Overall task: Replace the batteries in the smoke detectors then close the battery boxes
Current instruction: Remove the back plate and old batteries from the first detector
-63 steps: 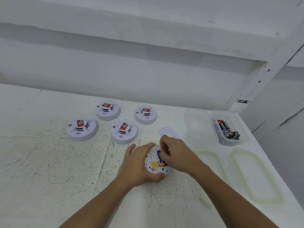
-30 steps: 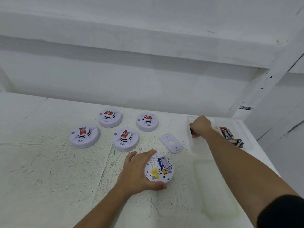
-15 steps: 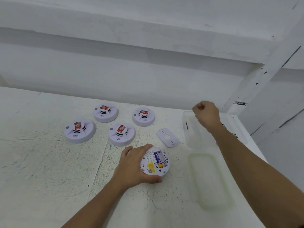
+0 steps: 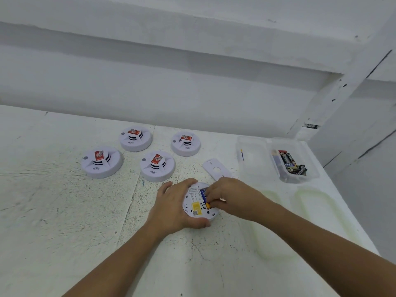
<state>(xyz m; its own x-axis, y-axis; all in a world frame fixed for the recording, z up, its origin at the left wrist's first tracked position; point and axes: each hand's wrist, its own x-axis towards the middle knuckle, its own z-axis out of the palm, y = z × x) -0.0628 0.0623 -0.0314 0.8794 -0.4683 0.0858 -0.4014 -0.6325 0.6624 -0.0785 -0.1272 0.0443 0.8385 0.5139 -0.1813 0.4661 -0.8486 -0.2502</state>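
The upturned smoke detector (image 4: 196, 207) lies on the surface (image 4: 64, 211) just below the frame's centre. The left hand (image 4: 174, 207) reaches in from lower left, its grip clamped round the rim. The right hand (image 4: 234, 198) comes from lower right, fingers (image 4: 214, 195) bent onto the detector's back, its grip seemingly pinched on the blue battery (image 4: 203, 196) there; the loose cover (image 4: 215, 168) lies just above.
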